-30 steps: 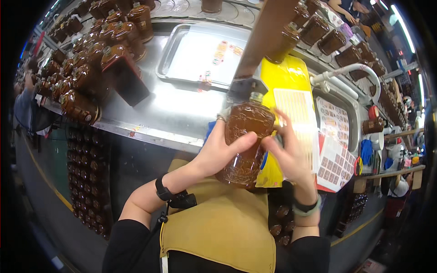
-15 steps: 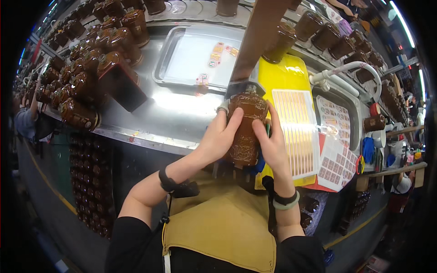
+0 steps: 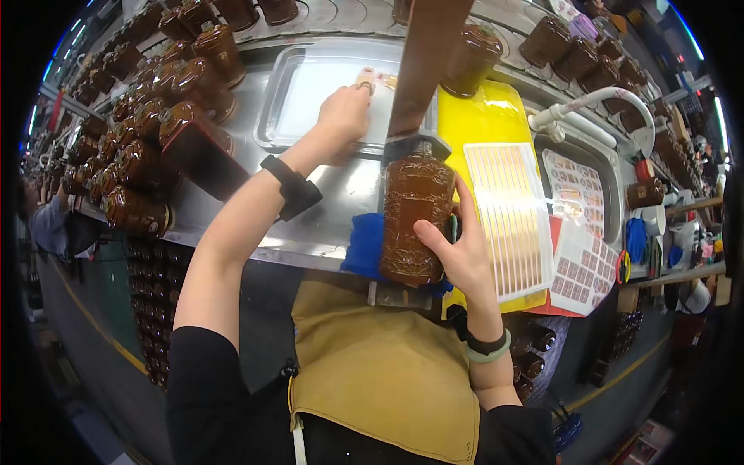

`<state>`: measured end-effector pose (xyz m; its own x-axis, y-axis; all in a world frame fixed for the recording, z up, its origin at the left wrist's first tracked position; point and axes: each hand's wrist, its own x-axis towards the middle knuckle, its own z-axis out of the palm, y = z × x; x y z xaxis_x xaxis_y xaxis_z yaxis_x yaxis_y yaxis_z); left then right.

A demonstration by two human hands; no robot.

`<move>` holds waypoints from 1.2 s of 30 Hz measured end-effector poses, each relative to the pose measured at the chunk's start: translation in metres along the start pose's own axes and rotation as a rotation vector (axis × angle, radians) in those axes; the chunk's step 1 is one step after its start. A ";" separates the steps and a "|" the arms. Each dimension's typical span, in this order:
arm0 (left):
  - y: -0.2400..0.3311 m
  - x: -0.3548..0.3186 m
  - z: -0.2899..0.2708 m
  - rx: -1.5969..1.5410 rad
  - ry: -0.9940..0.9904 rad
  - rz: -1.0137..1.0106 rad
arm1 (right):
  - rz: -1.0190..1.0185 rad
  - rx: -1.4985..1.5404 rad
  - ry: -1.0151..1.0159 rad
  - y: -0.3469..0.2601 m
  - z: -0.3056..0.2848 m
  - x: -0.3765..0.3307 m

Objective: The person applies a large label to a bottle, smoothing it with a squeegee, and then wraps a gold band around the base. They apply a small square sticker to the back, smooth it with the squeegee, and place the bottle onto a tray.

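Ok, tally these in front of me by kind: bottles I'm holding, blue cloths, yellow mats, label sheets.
Brown bottle, in the right hand: 1
Blue cloth: 1
Yellow mat: 1
Label sheets: 3
Total: 6

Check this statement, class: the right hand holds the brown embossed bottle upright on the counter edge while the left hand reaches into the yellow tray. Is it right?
One detail is wrong. The left hand reaches into the shiny metal tray, not a yellow one, as the head view shows. The rest stands: the right hand holds the brown embossed bottle upright at the counter edge.
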<state>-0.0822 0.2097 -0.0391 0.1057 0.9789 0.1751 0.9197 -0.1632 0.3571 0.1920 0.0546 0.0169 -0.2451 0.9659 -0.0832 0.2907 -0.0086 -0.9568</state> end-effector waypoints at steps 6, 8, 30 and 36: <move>0.006 0.001 0.002 0.033 0.018 0.072 | -0.045 0.113 -0.048 0.011 -0.005 0.003; 0.007 0.001 0.001 0.097 -0.028 0.062 | -0.026 0.098 -0.062 0.009 -0.007 0.004; 0.001 -0.035 -0.068 -0.798 0.175 -0.247 | -0.599 -0.619 0.106 -0.030 -0.001 -0.059; 0.011 -0.058 -0.072 -0.859 0.214 -0.231 | -0.386 -0.551 0.132 -0.008 0.005 -0.052</move>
<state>-0.1060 0.1423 0.0210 -0.1969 0.9689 0.1499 0.3026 -0.0854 0.9493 0.1978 0.0032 0.0273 -0.3207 0.8973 0.3032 0.6420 0.4413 -0.6269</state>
